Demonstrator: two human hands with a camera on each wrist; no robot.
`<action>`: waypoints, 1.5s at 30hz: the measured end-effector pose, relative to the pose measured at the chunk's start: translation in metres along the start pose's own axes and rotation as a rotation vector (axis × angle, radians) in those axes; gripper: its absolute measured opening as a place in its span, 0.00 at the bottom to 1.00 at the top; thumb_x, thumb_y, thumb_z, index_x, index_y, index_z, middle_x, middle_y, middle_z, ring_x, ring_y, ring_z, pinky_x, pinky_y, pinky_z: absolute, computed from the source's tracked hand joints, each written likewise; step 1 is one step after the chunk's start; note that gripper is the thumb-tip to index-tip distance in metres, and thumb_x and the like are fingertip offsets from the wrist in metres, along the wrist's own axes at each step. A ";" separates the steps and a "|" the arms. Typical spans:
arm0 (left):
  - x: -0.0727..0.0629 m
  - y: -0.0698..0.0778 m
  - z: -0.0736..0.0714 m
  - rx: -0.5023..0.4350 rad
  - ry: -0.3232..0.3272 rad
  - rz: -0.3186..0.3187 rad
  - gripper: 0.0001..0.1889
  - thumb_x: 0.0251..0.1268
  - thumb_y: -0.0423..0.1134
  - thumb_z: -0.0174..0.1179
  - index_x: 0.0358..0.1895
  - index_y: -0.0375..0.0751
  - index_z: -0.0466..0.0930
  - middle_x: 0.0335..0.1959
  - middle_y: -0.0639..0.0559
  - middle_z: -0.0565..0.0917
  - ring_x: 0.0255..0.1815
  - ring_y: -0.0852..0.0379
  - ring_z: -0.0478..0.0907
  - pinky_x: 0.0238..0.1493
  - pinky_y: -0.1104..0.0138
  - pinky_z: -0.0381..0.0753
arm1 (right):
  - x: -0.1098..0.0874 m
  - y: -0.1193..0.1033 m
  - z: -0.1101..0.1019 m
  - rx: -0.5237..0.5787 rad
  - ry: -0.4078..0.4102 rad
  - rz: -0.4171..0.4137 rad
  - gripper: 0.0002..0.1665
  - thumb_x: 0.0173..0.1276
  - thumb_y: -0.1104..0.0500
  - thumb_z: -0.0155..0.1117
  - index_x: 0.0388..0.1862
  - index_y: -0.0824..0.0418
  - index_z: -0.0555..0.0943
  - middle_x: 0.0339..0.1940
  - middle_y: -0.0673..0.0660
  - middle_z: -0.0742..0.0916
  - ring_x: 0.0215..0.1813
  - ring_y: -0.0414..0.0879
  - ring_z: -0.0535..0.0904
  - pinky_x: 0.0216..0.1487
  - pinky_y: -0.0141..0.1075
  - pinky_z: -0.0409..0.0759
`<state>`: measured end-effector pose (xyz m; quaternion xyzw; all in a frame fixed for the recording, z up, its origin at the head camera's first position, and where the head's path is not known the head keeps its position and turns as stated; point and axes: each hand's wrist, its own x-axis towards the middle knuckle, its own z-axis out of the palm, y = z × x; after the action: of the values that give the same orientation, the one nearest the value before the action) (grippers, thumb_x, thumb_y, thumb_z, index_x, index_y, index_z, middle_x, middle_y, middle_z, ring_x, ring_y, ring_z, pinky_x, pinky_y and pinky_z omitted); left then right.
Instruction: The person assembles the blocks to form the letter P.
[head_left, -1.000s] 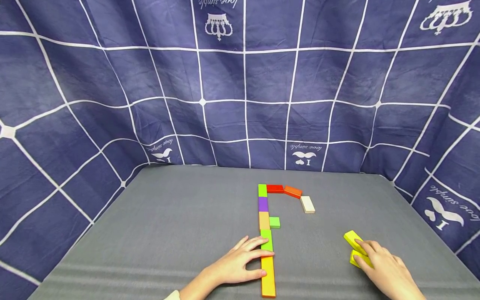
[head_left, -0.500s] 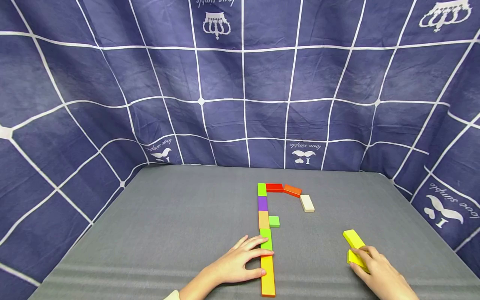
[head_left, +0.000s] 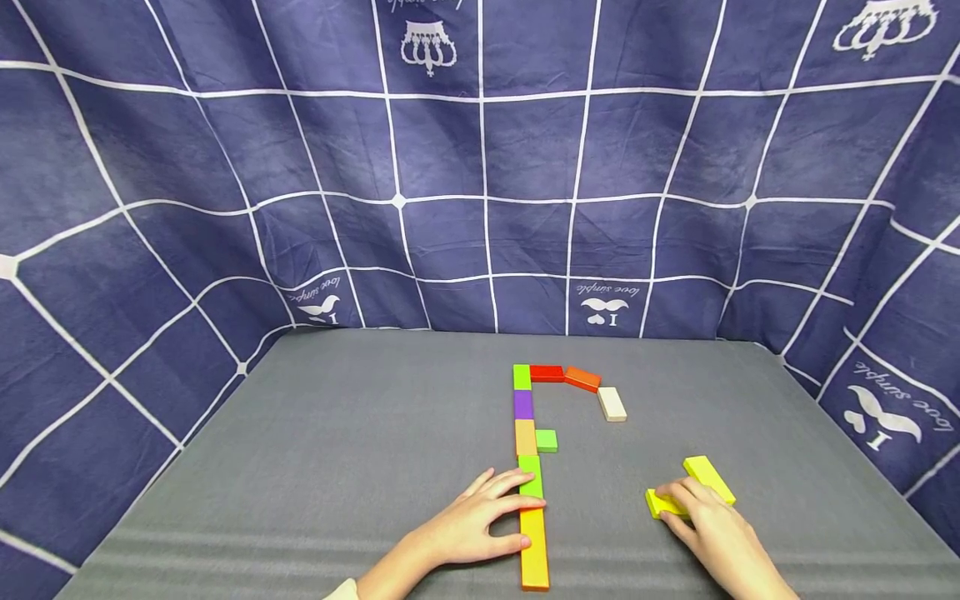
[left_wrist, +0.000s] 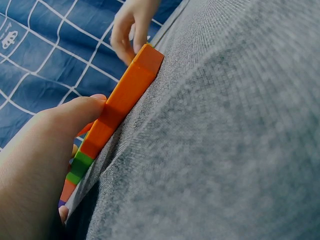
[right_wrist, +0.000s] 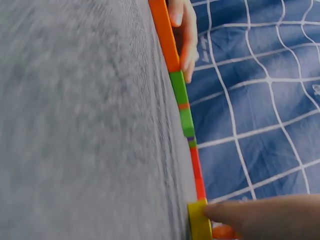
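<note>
My left hand (head_left: pixel 483 521) lies with spread fingers on a row of coloured blocks, touching a green block (head_left: pixel 530 467) and a longer yellow-orange block (head_left: pixel 535 562). In the left wrist view its thumb (left_wrist: pixel 87 107) touches the orange block (left_wrist: pixel 122 100). Over to the right, my right hand (head_left: pixel 708 525) pinches a yellow block (head_left: pixel 657 504) between thumb and fingers, low at the table. A second yellow block (head_left: pixel 707 473) lies just behind, partly covered by that hand. The right wrist view shows a fingertip on the yellow block (right_wrist: pixel 200 220).
Farther along the row are tan (head_left: pixel 526 437), purple (head_left: pixel 522 405) and light green (head_left: pixel 521 377) blocks. A small green block (head_left: pixel 547 441) sits beside the tan one. Red (head_left: pixel 547 374), orange-red (head_left: pixel 582 378) and cream (head_left: pixel 612 404) blocks curve off right. Blue curtain (head_left: pixel 480 167) backs the grey table.
My right hand has slid left with the nearer yellow block, drawing it away from the other yellow block. The left hand stays on the row.
</note>
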<state>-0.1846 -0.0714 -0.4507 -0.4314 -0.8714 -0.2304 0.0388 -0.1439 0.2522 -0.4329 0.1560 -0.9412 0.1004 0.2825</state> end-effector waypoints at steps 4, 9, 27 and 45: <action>0.000 0.000 0.000 -0.002 0.004 -0.003 0.21 0.63 0.59 0.47 0.59 0.67 0.69 0.65 0.60 0.65 0.69 0.63 0.58 0.67 0.48 0.56 | 0.010 -0.002 0.008 -0.044 0.078 -0.081 0.16 0.41 0.62 0.72 0.32 0.53 0.80 0.31 0.44 0.81 0.34 0.42 0.79 0.34 0.38 0.77; 0.000 0.000 -0.001 -0.004 0.001 -0.002 0.21 0.63 0.60 0.47 0.59 0.67 0.69 0.65 0.59 0.66 0.69 0.62 0.58 0.67 0.48 0.56 | 0.027 -0.005 0.019 0.025 0.027 -0.082 0.18 0.40 0.67 0.72 0.32 0.58 0.79 0.32 0.49 0.82 0.36 0.45 0.79 0.39 0.40 0.77; 0.000 0.000 -0.003 0.000 0.011 -0.007 0.21 0.63 0.60 0.48 0.59 0.66 0.69 0.65 0.59 0.66 0.69 0.63 0.58 0.67 0.48 0.56 | 0.066 -0.012 0.053 0.170 -0.048 -0.045 0.14 0.47 0.68 0.70 0.34 0.60 0.79 0.41 0.55 0.83 0.47 0.53 0.79 0.46 0.45 0.77; -0.001 0.000 0.001 0.024 0.007 0.012 0.21 0.63 0.60 0.47 0.59 0.66 0.69 0.65 0.59 0.66 0.68 0.63 0.58 0.67 0.48 0.57 | 0.074 -0.019 0.059 0.182 -0.121 0.043 0.12 0.53 0.63 0.67 0.38 0.59 0.80 0.42 0.52 0.83 0.49 0.50 0.78 0.44 0.47 0.78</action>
<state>-0.1840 -0.0718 -0.4514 -0.4352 -0.8714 -0.2212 0.0482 -0.2255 0.2004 -0.4377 0.1666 -0.9466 0.1819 0.2078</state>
